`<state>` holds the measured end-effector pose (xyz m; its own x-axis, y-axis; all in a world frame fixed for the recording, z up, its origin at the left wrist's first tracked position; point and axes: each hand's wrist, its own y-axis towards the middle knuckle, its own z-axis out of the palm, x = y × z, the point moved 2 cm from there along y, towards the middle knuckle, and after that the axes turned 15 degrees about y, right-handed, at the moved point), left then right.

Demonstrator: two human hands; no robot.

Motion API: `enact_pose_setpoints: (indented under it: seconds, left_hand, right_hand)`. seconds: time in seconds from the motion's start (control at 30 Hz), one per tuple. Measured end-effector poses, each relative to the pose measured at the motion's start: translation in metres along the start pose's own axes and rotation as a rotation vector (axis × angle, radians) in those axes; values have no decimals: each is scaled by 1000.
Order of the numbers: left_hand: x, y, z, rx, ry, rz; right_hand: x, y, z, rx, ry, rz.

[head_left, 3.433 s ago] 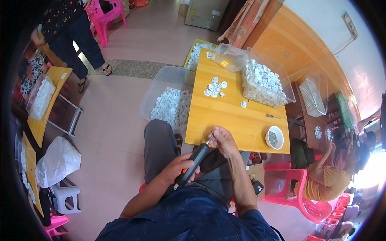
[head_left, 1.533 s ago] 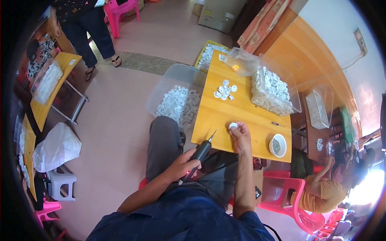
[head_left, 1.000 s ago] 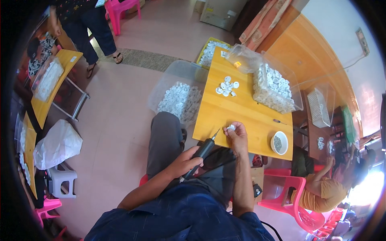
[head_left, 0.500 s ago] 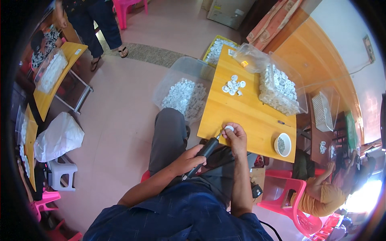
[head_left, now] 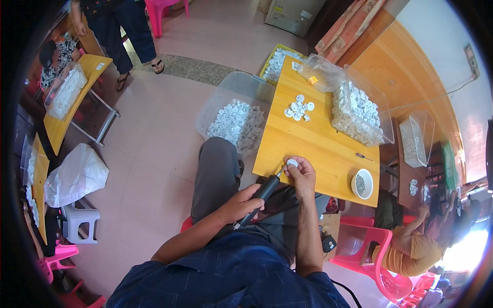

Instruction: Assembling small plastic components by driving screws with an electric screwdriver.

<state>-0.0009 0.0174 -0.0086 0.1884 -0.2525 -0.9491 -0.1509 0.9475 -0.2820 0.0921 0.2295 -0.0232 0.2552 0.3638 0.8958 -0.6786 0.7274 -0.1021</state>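
Note:
My left hand (head_left: 241, 202) grips a black pen-shaped power screwdriver (head_left: 263, 191), its tip pointing up at a small white round part (head_left: 292, 163). My right hand (head_left: 302, 173) pinches that part at the near edge of the yellow wooden table (head_left: 318, 149). A small pile of loose white round parts (head_left: 298, 108) lies farther out on the table. A small white bowl (head_left: 362, 184) with tiny dark screws stands to the right of my right hand.
A clear bin of white parts (head_left: 236, 121) sits on the floor left of the table, and a clear bag of parts (head_left: 357, 112) lies on it. Another person in yellow (head_left: 411, 246) sits at the right by a pink chair (head_left: 370, 246). Someone stands far left (head_left: 123, 25).
My right hand reached out onto the table, picked up a white part and drew it back to the near edge. The screwdriver tip has come up to meet it.

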Motion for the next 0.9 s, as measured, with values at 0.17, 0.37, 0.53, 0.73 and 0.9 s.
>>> enact_pose_setpoints:
  seconds: [0.17,0.37,0.53,0.73,0.9]
  left_hand:
    - [-1,-1,0,-5,-9,-15]
    - [3,1,1,-4,-5,-29]
    - [4,2,0,6,-4,-21]
    - [2,1,1,-6,-10,-27]
    - [1,1,0,-2,-17,-33]
  right_hand:
    - [-1,0,1,7,-55,-19]
    - [-1,-1,1,23,-91,-16]
    - [-3,0,1,16,-92,-34]
    - [-2,-2,3,3,-99,-25]
    - [0,-3,6,2,-97,-22]
